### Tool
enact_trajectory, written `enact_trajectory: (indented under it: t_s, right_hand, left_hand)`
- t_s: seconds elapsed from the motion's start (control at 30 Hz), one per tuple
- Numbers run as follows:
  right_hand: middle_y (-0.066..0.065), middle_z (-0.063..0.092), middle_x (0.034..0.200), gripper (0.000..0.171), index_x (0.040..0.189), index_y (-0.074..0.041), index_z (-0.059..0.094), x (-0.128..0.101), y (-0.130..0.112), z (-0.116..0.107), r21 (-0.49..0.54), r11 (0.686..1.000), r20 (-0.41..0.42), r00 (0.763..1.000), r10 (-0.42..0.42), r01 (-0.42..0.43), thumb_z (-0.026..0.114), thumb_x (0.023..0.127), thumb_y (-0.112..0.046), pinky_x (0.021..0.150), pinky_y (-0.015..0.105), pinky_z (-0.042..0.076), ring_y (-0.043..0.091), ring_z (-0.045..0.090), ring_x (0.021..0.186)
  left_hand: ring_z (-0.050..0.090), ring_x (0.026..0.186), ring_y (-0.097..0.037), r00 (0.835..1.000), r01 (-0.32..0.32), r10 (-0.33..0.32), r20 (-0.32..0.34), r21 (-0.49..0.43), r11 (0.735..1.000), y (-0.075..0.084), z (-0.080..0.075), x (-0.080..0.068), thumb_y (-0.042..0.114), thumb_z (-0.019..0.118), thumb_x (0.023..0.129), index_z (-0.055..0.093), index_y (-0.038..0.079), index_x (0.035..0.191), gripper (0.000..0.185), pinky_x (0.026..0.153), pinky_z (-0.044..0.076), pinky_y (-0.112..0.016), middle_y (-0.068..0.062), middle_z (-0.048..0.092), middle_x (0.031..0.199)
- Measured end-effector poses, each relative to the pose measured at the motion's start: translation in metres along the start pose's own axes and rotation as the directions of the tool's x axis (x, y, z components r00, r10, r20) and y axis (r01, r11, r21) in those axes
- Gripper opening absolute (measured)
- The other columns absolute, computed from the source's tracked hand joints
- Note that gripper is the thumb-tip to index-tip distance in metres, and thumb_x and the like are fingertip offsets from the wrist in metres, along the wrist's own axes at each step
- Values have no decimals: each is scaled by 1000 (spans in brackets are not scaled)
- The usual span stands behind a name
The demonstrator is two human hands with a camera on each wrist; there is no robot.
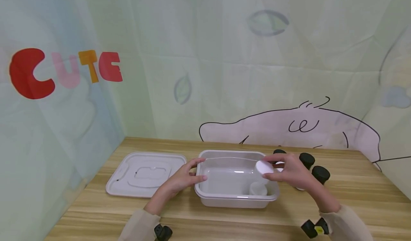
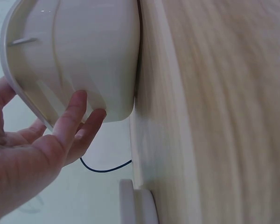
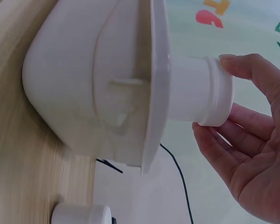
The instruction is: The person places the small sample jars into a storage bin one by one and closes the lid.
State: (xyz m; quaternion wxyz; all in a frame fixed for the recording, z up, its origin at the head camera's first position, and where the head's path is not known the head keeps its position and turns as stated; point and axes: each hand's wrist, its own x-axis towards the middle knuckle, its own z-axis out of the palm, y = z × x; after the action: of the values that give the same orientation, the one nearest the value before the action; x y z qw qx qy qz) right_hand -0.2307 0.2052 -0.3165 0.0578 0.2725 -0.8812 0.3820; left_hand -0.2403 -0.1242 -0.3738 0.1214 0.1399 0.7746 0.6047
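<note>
One white jar [image 1: 264, 167] tilted, cap leftward.

The storage tub [image 1: 236, 194] is translucent white, its flat lid [image 1: 146, 173] the same milky white. The small jar [image 1: 264, 167] is white with a white cap; the jars behind [image 1: 320, 173] wear black caps. The table [image 1: 353, 198] shows pale wood grain. The backdrop [image 1: 65, 70] is pale green with red, pink and orange letters and what may be a cartoon outline in black.
</note>
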Motion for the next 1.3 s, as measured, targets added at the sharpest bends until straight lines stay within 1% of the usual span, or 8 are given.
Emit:
enact_trajectory:
  t_s: [0.2,0.33,0.53,0.63,0.8,1.03,1.2,1.3]
  right_hand:
    - [14,64,99,43,104,3,66,8,-1,14,6,1000,31,1000,3,-3,80,68,-16,71,26,53,22,61,85]
    - [16,65,101,42,104,4,65,14,-3,23,18,1000,59,998,-21,20,79,68,-15,71,25,53,24,62,87]
    - [16,65,101,42,104,5,65,21,-3,35,42,999,93,996,-13,9,78,69,-14,72,24,53,24,63,87]
    - [15,65,100,43,104,6,65,24,-2,42,43,999,114,993,-32,27,78,69,-15,72,24,53,23,63,87]
    - [14,66,98,42,104,6,65,27,2,52,45,995,156,983,-92,86,78,68,-13,71,23,52,20,62,86]
    - [11,67,98,41,103,4,66,27,5,61,-22,995,213,973,-91,98,78,67,-14,74,25,52,18,62,88]
    - [9,68,96,40,101,3,67,26,5,64,-96,989,245,966,-84,110,78,67,-15,73,24,52,13,62,85]
    - [10,69,94,39,99,3,68,26,5,64,-136,981,265,959,-98,137,79,66,-15,71,24,52,11,61,82]
  left_hand:
    - [43,117,-47,1000,-4,4,0,1,1000,0,0,0,14,67,83,36,4,136,63,83,50,-41,-23,28,142]
    - [43,117,-46,1000,-3,3,2,-8,1000,0,0,0,14,67,82,36,3,136,63,82,50,-41,-23,28,141]
    - [43,117,-46,1000,1,0,7,-12,1000,0,0,1,14,67,82,36,4,136,63,82,50,-41,-23,28,142]
    - [42,118,-47,1000,3,-3,4,-8,1000,1,0,0,15,67,83,36,4,136,63,83,49,-42,-22,28,142]
    - [41,118,-47,1000,7,-7,2,-10,1000,1,0,0,14,67,83,36,4,136,62,84,49,-42,-22,28,142]
    - [42,117,-47,1000,5,-5,-2,-7,1000,1,0,1,12,66,83,36,4,136,62,84,49,-42,-23,29,141]
    - [42,117,-48,1000,4,-4,-5,1,1000,2,0,0,13,66,83,37,4,136,62,83,49,-42,-23,29,141]
    - [42,117,-48,1000,2,-2,-4,3,1000,2,0,-1,13,67,83,37,4,136,62,83,49,-43,-23,29,141]
